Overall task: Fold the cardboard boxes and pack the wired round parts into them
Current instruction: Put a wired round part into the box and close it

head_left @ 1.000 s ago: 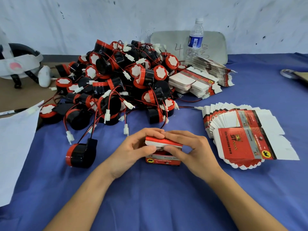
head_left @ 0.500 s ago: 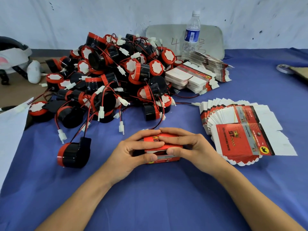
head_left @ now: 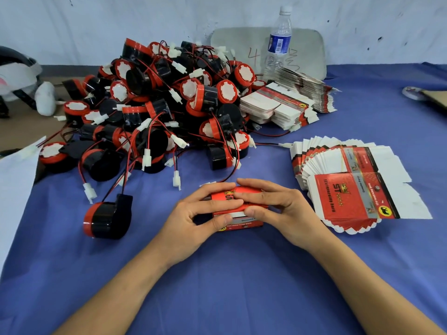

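You hold the red cardboard box at the middle of the blue cloth, resting on it just ahead of you and caught between both hands. Your left hand comes in from 7 o'clock, its fingers laid across the box's top and its thumb pressed on the near face, so it grasps the box. Your right hand comes in from 5 o'clock and grasps it the same way, with its fingers over the top overlapping the tips of the left ones and its thumb on the near edge. Both forearms lie low over the cloth, meeting in a V at the box. At 9 o'clock from the box, a single black-and-red wired round part lies on its side, apart from your left hand. From 10 to 12 o'clock rises the heap of wired round parts, with red leads and white plugs trailing toward you. At 3 o'clock, near your right hand, lies a fanned stack of flat boxes. At 1 o'clock lie more flat boxes, with a water bottle behind them.
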Demonstrator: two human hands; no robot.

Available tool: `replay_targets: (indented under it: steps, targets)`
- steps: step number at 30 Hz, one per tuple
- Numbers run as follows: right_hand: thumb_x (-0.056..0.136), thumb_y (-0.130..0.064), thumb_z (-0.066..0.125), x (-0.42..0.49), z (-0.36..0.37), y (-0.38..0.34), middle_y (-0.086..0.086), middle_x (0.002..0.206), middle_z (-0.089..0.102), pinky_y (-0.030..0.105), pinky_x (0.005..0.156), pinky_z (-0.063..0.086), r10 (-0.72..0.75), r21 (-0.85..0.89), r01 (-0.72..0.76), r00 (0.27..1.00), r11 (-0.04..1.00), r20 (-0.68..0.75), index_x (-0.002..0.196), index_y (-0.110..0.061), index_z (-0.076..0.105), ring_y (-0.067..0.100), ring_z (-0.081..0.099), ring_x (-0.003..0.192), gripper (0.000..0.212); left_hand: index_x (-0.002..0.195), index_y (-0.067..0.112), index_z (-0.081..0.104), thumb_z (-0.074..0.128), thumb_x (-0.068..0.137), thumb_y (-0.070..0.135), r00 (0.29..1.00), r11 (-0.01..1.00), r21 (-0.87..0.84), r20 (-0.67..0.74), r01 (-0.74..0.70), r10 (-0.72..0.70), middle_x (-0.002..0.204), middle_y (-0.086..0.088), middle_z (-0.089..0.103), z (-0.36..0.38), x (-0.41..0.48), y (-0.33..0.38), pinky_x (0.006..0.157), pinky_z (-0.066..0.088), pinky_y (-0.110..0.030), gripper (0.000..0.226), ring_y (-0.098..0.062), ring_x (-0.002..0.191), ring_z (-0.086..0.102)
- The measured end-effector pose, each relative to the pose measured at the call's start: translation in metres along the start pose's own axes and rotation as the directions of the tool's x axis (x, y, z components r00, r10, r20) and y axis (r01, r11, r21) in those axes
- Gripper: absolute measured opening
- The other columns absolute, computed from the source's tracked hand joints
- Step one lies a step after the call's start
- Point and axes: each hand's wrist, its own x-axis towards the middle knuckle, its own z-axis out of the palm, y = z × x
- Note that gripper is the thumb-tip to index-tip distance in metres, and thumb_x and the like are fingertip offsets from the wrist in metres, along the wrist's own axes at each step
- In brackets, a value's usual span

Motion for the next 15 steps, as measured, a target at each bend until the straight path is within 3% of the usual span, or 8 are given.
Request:
replay_targets:
  steps: [6,11,15]
  targets:
    - [0.081,-0.026,0.066,-0.0003,0.0006,0.0003,-0.010,0.133,0.058,0.025,0.099,0.048,-0.020,-0.065,0.019,1.000,0.998,-0.013,0.117,-0.024,0.066,0.001,0.052,0.124,0.036,0.118,0.015,0.067,0.061,0.087,0.021,0.998,0.991,0.122,-0.026,-0.056,0.059,0.135,0.004,0.057,0.0033,-0.0005,-0.0002,0.101,0.046,-0.027,0.032,-0.011,0.129,0.049]
    - [0.082,-0.026,0.065,0.0000,-0.0037,-0.0017,-0.011,0.137,0.054,0.021,0.099,0.045,0.005,-0.044,-0.003,0.998,0.999,0.058,0.117,-0.024,0.067,0.000,0.050,0.126,0.035,0.117,0.019,0.067,0.061,0.088,0.026,0.995,0.971,0.222,-0.030,-0.089,0.098,0.136,0.009,0.056,0.0034,-0.0017,-0.0005,0.104,0.042,-0.023,0.031,-0.009,0.129,0.048]
    - [0.085,-0.028,0.062,0.0003,-0.0081,-0.0023,-0.013,0.142,0.048,0.020,0.103,0.041,-0.015,-0.131,0.030,0.993,0.991,0.116,0.122,-0.027,0.062,-0.002,0.045,0.130,0.037,0.117,0.022,0.066,0.060,0.086,0.035,0.988,0.936,0.325,-0.019,-0.136,0.151,0.133,0.011,0.058,0.0011,-0.0003,-0.0012,0.106,0.040,-0.025,0.034,-0.006,0.127,0.049]
